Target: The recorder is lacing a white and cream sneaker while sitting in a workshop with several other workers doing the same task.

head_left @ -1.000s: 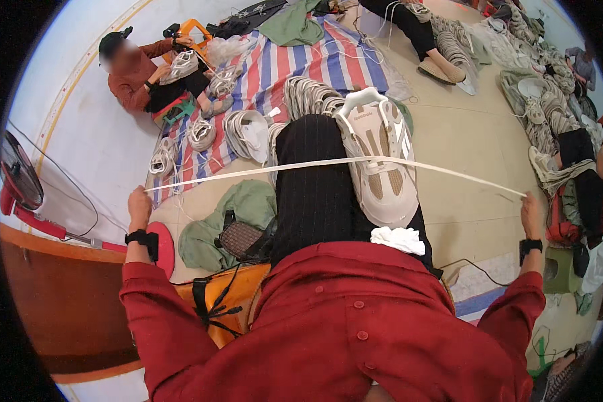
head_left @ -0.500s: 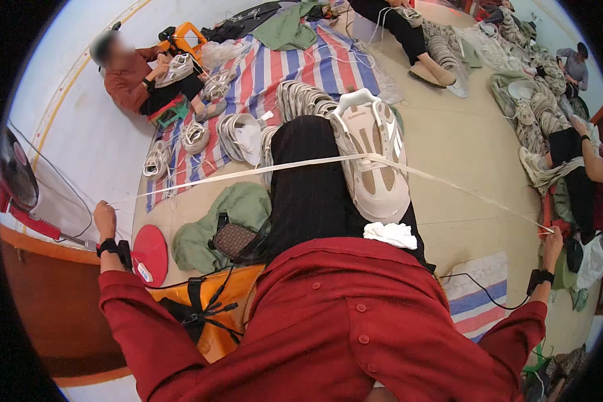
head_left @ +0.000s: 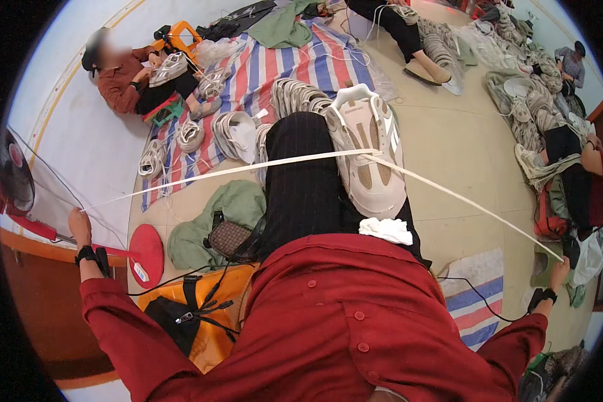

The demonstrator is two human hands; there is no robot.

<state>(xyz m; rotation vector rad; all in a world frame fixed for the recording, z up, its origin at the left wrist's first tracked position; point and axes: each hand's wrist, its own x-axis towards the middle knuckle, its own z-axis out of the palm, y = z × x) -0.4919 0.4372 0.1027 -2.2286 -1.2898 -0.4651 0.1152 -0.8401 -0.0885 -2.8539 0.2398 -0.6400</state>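
A beige and white sneaker (head_left: 374,191) rests on my right thigh, its toe toward me. A cream shoelace (head_left: 248,166) passes through it near the toe end of the tongue and stretches out to both sides. Far out at the left, my left hand (head_left: 80,228) is closed on one end of the lace. My right hand (head_left: 559,271), low at the right, grips the other end. Both arms are spread wide, and the lace runs nearly straight on each side. A crumpled white cloth (head_left: 386,230) lies on my lap just below the toe.
Stacked shoe uppers (head_left: 234,137) stand beyond my left knee by a striped sheet (head_left: 275,67). A red fan base (head_left: 146,256), green cloth (head_left: 231,204) and orange seat (head_left: 221,295) are at my left. Co-workers (head_left: 124,80) sit around, with shoe piles (head_left: 532,110) at right.
My left hand has moved outward to the left and slightly nearer. My right hand has gone outward and down toward me. The shoelace is drawn out longer between them.
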